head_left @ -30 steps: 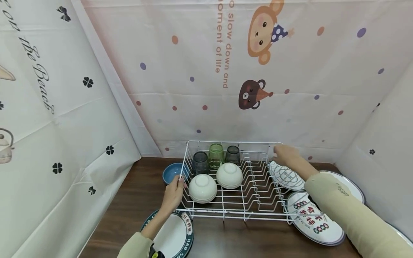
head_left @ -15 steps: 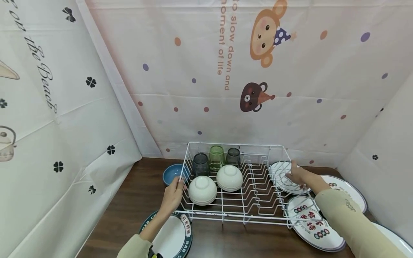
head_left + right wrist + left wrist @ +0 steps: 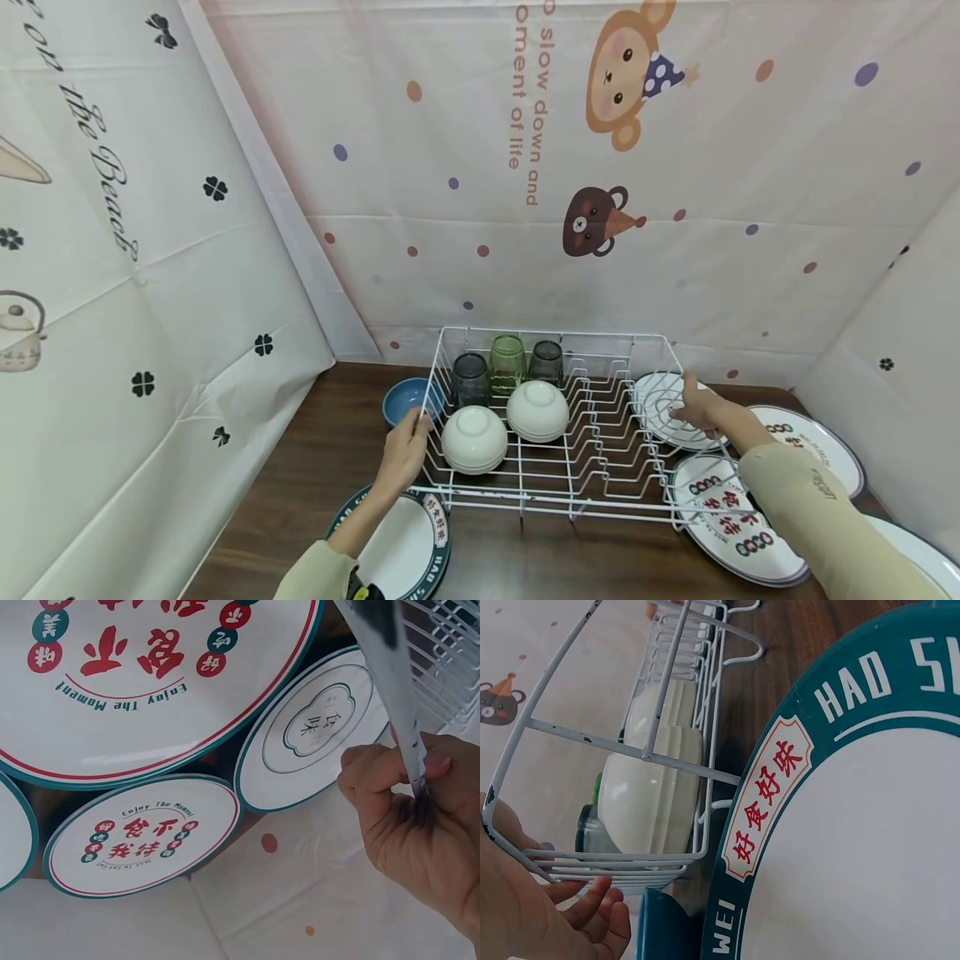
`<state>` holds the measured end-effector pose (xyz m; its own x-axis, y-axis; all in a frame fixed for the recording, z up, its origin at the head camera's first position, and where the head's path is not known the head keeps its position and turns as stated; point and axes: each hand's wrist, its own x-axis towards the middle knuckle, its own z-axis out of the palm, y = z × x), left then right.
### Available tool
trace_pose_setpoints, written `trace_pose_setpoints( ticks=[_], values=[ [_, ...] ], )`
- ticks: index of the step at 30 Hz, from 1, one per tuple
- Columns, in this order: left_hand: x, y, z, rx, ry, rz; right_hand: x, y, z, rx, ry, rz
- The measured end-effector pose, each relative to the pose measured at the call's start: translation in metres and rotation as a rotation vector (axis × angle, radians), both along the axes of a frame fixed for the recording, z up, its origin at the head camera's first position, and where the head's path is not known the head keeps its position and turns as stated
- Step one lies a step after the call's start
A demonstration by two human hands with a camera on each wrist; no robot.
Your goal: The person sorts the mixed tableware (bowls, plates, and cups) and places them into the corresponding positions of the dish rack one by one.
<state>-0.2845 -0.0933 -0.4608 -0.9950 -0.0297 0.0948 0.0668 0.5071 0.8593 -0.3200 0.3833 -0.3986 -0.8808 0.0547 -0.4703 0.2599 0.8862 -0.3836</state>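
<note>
Gripping the dish rack [image 3: 525,497] at the frame's lower centre with our left hand [image 3: 403,450], we moved our right hand [image 3: 703,410] from its far corner to grip its right rim, so both ends seem steadied.

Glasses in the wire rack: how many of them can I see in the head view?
3, all inside the wire rack: a dark glass at its left end, a green glass beside it, a second dark glass right of the green one.

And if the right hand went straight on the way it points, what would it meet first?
The white rack, whose right end the right hand grips; beyond, probably its inner wires, though depth is unclear.
</note>
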Motion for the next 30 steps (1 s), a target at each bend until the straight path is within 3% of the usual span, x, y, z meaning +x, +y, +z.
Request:
trace_pose_setpoints(
  ticks=[4,8,12,16,20,25,30],
  values=[
    [-0.008,-0.001,0.000,-0.021,0.041,0.033,-0.003,0.003,-0.004,0.048,0.014,-0.028],
    [-0.035,-0.010,0.000,-0.018,0.064,0.070,-0.005,0.008,-0.006,0.046,0.038,-0.036],
    [-0.069,-0.029,-0.004,-0.114,-0.052,-0.010,-0.005,0.010,-0.006,0.042,0.053,-0.038],
    [-0.088,-0.044,-0.013,-0.264,-0.151,-0.135,-0.002,0.009,-0.006,0.029,0.040,-0.043],
    [-0.097,-0.051,-0.020,-0.351,-0.155,-0.233,0.003,0.007,-0.009,0.020,0.040,-0.042],
    [-0.103,-0.051,-0.016,-0.479,-0.201,-0.352,0.007,0.002,-0.011,0.018,0.037,-0.040],
    [-0.106,-0.046,-0.004,-0.565,-0.184,-0.357,0.005,-0.002,-0.010,0.007,0.058,-0.034]
  ],
)
